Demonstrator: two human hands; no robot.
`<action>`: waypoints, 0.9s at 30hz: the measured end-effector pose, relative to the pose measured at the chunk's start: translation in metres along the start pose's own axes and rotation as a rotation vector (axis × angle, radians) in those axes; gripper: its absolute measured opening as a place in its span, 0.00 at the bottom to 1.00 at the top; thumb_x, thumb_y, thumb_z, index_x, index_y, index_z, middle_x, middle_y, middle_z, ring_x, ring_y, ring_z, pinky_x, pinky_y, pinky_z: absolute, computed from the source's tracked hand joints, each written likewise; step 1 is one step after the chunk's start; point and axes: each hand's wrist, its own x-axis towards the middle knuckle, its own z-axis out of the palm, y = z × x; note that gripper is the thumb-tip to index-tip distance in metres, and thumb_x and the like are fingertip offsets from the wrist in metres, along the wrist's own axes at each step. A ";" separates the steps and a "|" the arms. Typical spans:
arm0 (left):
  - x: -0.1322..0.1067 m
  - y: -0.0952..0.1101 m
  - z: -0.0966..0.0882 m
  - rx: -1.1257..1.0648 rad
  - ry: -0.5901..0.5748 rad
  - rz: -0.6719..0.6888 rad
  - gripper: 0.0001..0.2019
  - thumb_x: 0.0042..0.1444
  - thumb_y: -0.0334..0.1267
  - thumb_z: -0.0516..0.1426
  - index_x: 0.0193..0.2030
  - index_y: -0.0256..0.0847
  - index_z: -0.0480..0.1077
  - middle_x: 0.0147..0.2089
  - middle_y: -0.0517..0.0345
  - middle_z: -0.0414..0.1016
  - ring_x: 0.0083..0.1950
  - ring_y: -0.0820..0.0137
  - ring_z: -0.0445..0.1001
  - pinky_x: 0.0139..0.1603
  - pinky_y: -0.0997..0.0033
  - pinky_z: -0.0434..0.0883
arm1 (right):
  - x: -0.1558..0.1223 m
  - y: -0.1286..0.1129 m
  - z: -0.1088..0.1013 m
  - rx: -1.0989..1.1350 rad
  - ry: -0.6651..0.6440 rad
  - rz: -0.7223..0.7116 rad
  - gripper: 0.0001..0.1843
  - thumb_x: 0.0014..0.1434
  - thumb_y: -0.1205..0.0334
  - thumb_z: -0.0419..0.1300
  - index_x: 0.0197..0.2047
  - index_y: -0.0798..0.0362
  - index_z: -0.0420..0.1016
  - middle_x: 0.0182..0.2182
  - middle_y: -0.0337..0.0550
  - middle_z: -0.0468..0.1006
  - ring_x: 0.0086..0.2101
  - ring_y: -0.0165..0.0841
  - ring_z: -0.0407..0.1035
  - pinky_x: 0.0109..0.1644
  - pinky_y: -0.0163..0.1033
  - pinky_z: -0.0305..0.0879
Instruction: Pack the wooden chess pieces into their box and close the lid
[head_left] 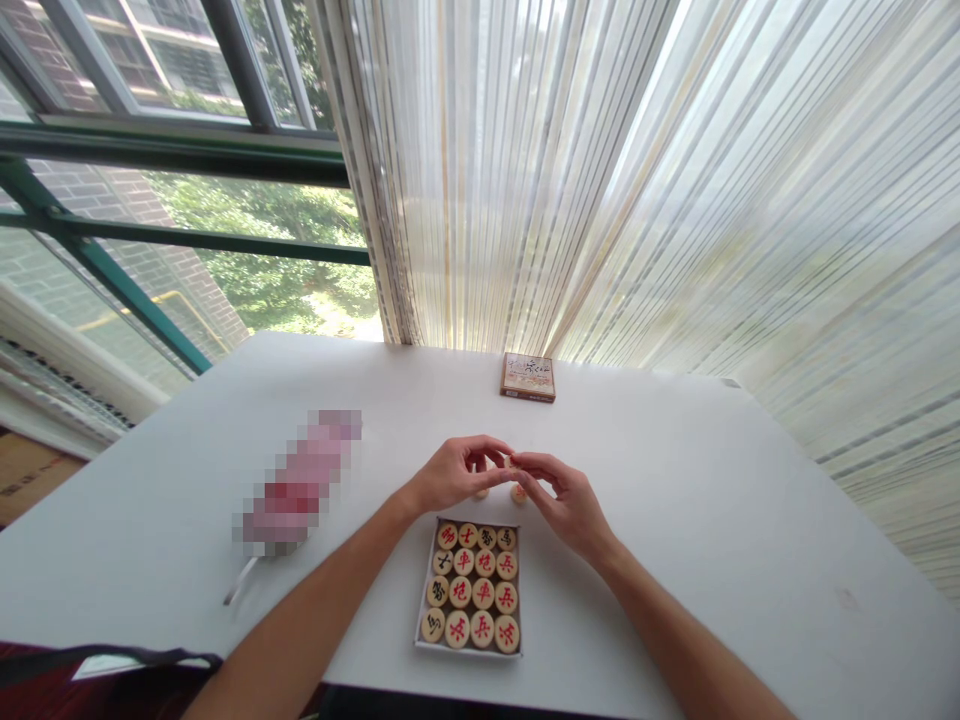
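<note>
My left hand (pixel 463 470) and my right hand (pixel 564 498) meet above the white table (pixel 645 470), fingertips pinched together on a round wooden Chinese chess piece (pixel 511 463), mostly hidden by the fingers. Below them, partly covered, one piece with a red character (pixel 518 493) rests on the table, and another wooden piece (pixel 482 491) sits under my left fingers. Nearer to me lies a shallow white box tray (pixel 469 652). It holds rows of Chinese chess pieces (pixel 484 595), face up, with red or black characters.
A small printed box lid (pixel 529 377) lies at the table's far edge. On the left is a pink, pixelated object (pixel 300 485) with a pale strap. Striped string curtains (pixel 480 180) hang behind the table, beside a window with a green frame (pixel 187 155).
</note>
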 end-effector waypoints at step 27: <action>0.001 -0.003 0.000 -0.010 0.004 0.015 0.19 0.54 0.48 0.65 0.47 0.39 0.75 0.39 0.55 0.79 0.29 0.75 0.67 0.28 0.77 0.66 | 0.004 0.001 0.000 0.277 0.050 0.113 0.12 0.62 0.54 0.64 0.46 0.50 0.76 0.39 0.45 0.82 0.38 0.37 0.78 0.42 0.42 0.77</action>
